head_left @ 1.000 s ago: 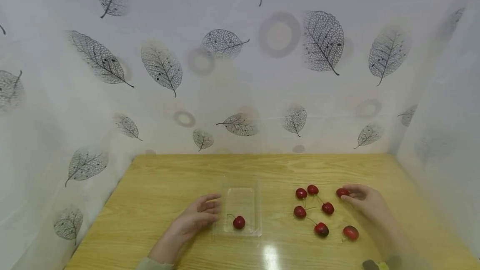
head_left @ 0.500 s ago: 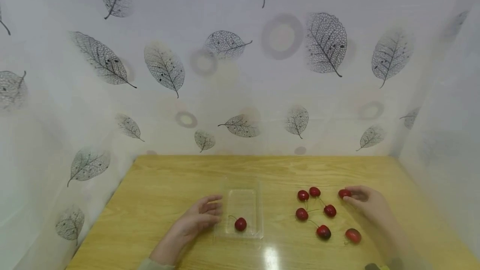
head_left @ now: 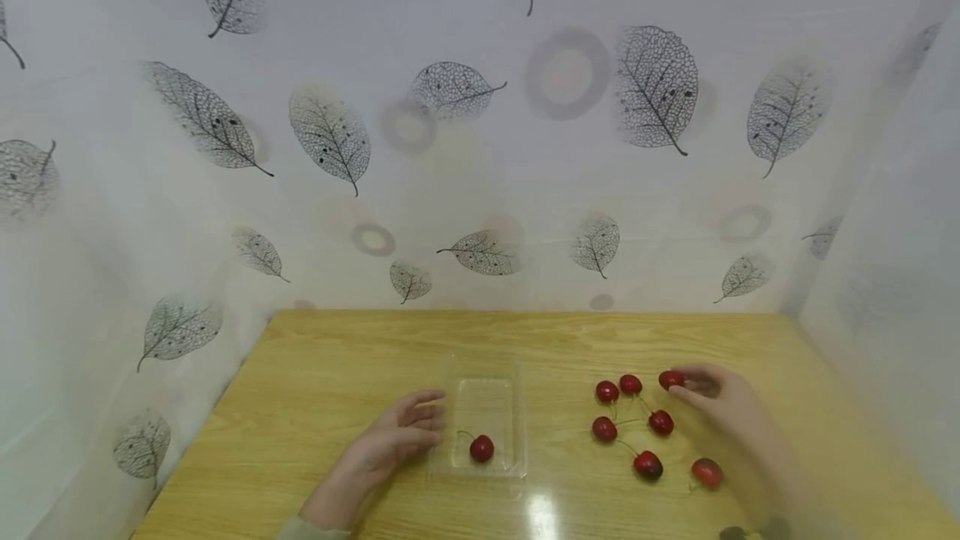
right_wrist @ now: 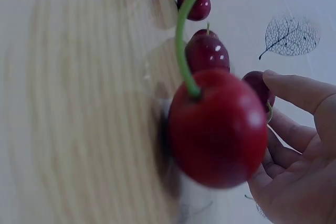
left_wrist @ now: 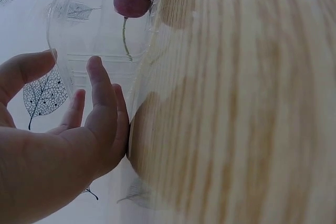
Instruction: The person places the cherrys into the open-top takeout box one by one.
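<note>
A clear plastic box (head_left: 483, 394) lies on the table, with one stemmed dark red cherry (head_left: 482, 448) inside it. My left hand (head_left: 393, 436) is at the box's left side, its fingers loosely extended; in the left wrist view the thumb and fingers (left_wrist: 100, 98) are at the clear wall, and whether they press on it I cannot tell. On the right, my right hand (head_left: 723, 407) pinches a cherry (head_left: 671, 379) between thumb and fingertips. In the right wrist view that held cherry (right_wrist: 256, 86) is partly hidden behind a large near cherry (right_wrist: 218, 135) with a green stem.
Several loose cherries (head_left: 604, 429) lie in a cluster left of my right hand. A separate cherry (head_left: 707, 473) is nearer the front. A dark and yellow object (head_left: 738, 533) is cut off at the bottom edge. Behind the wooden table (head_left: 360, 340) hangs a leaf-patterned sheet (head_left: 480, 165).
My right hand has shifted left, carrying the pinched cherry closer to the cluster. The left hand and the box stay in place; the head view has shifted slightly.
</note>
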`<state>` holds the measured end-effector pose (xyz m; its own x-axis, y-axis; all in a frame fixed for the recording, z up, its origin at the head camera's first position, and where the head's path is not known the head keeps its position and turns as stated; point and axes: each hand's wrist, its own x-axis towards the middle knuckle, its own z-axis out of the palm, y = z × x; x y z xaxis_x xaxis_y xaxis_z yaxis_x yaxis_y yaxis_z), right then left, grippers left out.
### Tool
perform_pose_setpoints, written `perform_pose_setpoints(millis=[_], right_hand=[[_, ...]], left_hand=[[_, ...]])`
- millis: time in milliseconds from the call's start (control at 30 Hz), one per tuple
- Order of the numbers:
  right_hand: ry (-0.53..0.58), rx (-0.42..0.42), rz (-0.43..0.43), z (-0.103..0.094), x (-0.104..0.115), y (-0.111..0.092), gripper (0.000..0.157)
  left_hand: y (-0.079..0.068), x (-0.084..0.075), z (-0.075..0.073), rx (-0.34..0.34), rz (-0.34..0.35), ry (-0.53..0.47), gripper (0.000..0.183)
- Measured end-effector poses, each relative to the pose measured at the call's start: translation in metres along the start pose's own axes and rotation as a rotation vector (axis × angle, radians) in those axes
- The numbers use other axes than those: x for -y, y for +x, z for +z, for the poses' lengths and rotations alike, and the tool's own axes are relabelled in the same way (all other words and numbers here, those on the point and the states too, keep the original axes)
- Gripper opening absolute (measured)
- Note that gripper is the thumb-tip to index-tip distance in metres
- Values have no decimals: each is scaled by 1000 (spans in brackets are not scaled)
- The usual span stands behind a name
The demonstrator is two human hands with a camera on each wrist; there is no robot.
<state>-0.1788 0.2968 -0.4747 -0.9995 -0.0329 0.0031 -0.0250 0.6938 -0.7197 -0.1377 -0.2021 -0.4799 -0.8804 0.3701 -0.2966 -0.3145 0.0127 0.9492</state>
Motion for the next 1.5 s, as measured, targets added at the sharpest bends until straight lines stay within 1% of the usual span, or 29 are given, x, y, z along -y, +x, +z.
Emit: perform_pose_setpoints(millis=[200,400,533,733,1033,1267,1400,1500], right_hand=[[30,2,-12,6,19,-1,44],[80,32,-32,14,37,-2,44],[105,29,-41,20,51,-4,42],[170,41,-69,28,69,-4,44],[178,57,-115,40,88,-3,39],[265,97,-131,49,102,-4,39],[287,112,-138,54,108,-5,38],[289,121,-160,57,113,-6,37]], left_hand=[[0,-1,0,-1,-1,-2,77],[0,0,0,6,10,-3,77],[0,1,0,9,13,-8,77],[0,1,0,9,16,-17,77],[-1,0,0,6,9,-22,79],[-1,0,0,5,6,-21,80],[0,1,0,5,3,-27,79],[0,1,0,7,3,-28,79]])
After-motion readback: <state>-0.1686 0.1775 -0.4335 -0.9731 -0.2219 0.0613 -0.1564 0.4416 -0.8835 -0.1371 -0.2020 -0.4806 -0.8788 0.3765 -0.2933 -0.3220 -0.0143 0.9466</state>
